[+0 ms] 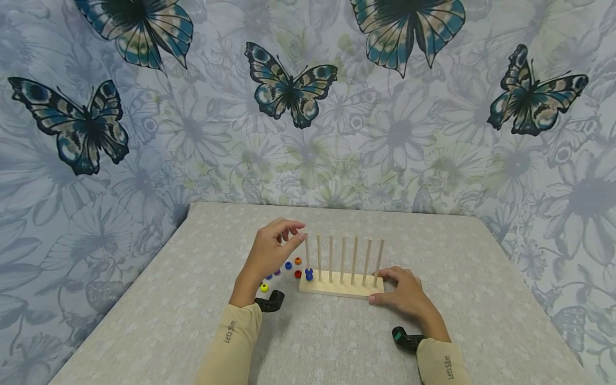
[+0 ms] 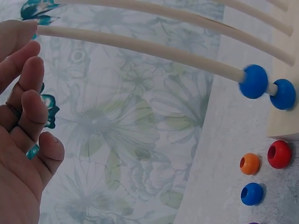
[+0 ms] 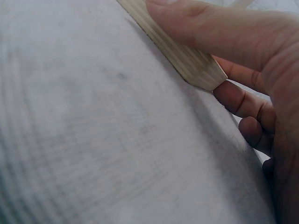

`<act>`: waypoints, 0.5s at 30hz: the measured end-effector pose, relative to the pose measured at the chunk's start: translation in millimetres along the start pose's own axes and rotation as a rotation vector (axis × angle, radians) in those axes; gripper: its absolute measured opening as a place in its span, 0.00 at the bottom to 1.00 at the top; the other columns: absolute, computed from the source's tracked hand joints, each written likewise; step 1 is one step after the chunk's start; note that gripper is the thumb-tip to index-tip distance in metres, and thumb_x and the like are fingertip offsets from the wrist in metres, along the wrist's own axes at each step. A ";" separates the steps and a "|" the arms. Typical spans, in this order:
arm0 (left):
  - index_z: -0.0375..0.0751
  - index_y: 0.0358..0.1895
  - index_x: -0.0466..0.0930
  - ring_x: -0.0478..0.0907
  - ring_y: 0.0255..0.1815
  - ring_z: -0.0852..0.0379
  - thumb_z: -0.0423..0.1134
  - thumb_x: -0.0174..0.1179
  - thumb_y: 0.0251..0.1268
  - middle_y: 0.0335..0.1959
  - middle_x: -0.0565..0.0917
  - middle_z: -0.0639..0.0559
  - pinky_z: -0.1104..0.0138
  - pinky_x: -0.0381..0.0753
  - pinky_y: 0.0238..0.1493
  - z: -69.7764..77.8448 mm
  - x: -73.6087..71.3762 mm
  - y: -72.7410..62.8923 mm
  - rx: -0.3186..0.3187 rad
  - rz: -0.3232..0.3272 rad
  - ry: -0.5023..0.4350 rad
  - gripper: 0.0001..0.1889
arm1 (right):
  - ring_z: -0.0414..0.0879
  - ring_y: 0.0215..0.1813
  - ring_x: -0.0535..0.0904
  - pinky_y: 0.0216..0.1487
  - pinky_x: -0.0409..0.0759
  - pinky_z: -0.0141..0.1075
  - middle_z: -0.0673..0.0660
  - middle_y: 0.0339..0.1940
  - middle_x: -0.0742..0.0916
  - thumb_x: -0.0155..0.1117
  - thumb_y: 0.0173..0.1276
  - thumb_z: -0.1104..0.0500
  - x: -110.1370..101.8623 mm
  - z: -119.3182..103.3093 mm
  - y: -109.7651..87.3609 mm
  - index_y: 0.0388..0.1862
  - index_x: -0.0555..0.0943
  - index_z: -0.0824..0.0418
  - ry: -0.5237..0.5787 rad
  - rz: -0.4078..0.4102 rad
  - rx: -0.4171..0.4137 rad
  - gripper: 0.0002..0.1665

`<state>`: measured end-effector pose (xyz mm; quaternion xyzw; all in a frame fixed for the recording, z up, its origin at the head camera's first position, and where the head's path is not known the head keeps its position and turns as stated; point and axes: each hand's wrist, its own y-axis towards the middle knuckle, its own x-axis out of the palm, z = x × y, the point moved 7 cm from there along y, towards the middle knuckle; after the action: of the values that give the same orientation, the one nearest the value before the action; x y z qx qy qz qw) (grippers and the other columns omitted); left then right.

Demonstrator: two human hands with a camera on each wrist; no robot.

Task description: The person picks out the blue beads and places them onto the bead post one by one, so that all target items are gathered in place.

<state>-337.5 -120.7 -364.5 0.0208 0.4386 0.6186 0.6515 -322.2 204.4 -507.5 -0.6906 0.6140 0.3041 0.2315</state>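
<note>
A wooden peg stand (image 1: 337,289) with a row of several upright pegs is on the table. Two blue beads (image 2: 253,81) are on its leftmost peg (image 2: 140,46); in the left wrist view they sit slightly apart, the upper one blurred. My left hand (image 1: 275,247) is at the top of that peg, fingers loosely bent, holding no bead. In the left wrist view a fingertip (image 2: 29,29) meets the peg's tip. My right hand (image 1: 404,291) grips the right end of the base, thumb (image 3: 187,23) in front and other fingers behind.
Left of the stand lie loose beads: orange (image 1: 298,261), red (image 1: 298,274), blue (image 1: 288,265), yellow (image 1: 264,287) and purple (image 1: 277,271). The left forearm partly covers that area. A cloth-covered table (image 1: 337,342) reaches back to a butterfly-patterned wall (image 1: 308,160).
</note>
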 end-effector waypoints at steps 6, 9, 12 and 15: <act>0.57 0.50 0.86 0.72 0.33 0.61 0.49 0.64 0.69 0.36 0.81 0.62 0.67 0.72 0.31 2.0 -6.3 0.0 0.002 0.024 0.007 0.10 | 0.53 0.66 0.70 0.68 0.59 0.58 0.51 0.59 0.84 0.83 0.43 0.35 -1.1 -2.3 -0.6 0.58 0.83 0.48 -0.004 -0.001 -0.002 0.43; 0.55 0.51 0.86 0.72 0.32 0.58 0.47 0.64 0.70 0.36 0.81 0.61 0.67 0.71 0.30 2.4 -11.0 -0.3 0.013 0.048 0.017 0.10 | 0.54 0.66 0.70 0.67 0.60 0.59 0.51 0.60 0.83 0.83 0.43 0.35 -1.4 -2.8 -1.2 0.58 0.83 0.49 -0.007 -0.002 0.001 0.43; 0.54 0.50 0.86 0.72 0.32 0.56 0.45 0.64 0.70 0.37 0.81 0.60 0.67 0.70 0.30 0.9 -16.0 -0.9 0.021 0.080 0.018 0.10 | 0.53 0.66 0.70 0.68 0.59 0.59 0.51 0.60 0.83 0.83 0.42 0.35 -1.2 -2.3 -0.6 0.58 0.83 0.48 -0.002 -0.002 0.006 0.43; 0.54 0.50 0.86 0.71 0.31 0.57 0.44 0.64 0.70 0.38 0.82 0.59 0.66 0.71 0.31 -3.1 -19.0 -1.7 0.027 0.107 0.009 0.09 | 0.53 0.66 0.69 0.68 0.59 0.58 0.51 0.60 0.83 0.83 0.42 0.35 -0.6 -0.7 -0.3 0.58 0.83 0.48 0.003 -0.002 0.012 0.43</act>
<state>-335.1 -138.3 -357.0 0.0503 0.4481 0.6468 0.6151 -321.8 204.4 -506.5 -0.6904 0.6154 0.2989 0.2351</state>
